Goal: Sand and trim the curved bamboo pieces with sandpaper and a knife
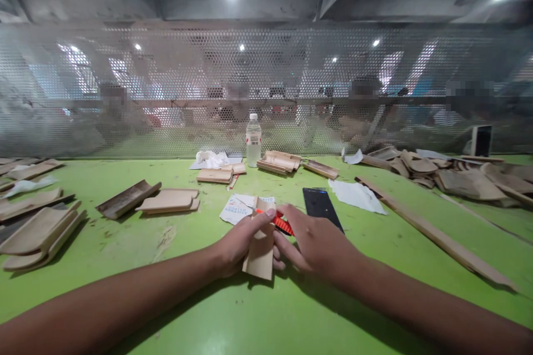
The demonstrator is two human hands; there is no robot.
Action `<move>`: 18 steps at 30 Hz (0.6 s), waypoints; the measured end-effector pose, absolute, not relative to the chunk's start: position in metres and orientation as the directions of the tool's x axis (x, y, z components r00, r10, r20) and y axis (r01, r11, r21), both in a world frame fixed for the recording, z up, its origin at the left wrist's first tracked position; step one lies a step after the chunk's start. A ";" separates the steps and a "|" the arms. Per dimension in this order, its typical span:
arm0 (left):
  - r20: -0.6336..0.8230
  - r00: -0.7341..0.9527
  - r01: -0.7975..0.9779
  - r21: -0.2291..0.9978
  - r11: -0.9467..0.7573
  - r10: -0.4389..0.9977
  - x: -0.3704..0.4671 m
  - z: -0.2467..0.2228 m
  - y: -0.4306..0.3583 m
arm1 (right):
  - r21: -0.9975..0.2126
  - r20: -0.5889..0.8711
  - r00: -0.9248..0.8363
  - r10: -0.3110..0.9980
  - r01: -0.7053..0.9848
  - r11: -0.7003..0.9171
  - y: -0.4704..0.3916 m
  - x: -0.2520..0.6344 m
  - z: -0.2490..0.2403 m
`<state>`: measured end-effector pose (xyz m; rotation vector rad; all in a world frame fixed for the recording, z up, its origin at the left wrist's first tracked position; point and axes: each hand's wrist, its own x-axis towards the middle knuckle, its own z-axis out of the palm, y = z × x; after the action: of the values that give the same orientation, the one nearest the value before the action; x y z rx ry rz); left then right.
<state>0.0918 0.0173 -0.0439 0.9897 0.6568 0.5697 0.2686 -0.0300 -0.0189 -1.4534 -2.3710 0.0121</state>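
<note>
My left hand is wrapped round a pale, slightly curved bamboo piece, its thumb lying on top. My right hand grips a red-orange utility knife, whose thin blade points left across the upper part of the piece. My left thumb rests by the front of the knife. Both hands are close together above the green table. Just behind them lies a printed sheet of abrasive paper, partly covered by the piece.
A dark phone lies right of the hands, beside torn white paper. A long bamboo strip crosses the right side. Bamboo pieces lie left. A water bottle stands before a perforated metal screen.
</note>
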 end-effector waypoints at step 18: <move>-0.325 0.644 -0.075 0.874 0.479 0.693 0.088 -0.047 0.019 | -0.245 0.037 -0.433 0.901 0.870 0.428 -0.055 0.255 -0.021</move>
<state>0.0878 0.0190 -0.0467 0.9657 0.7427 0.5250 0.2553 -0.0553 -0.0210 -1.5726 -2.5132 0.2834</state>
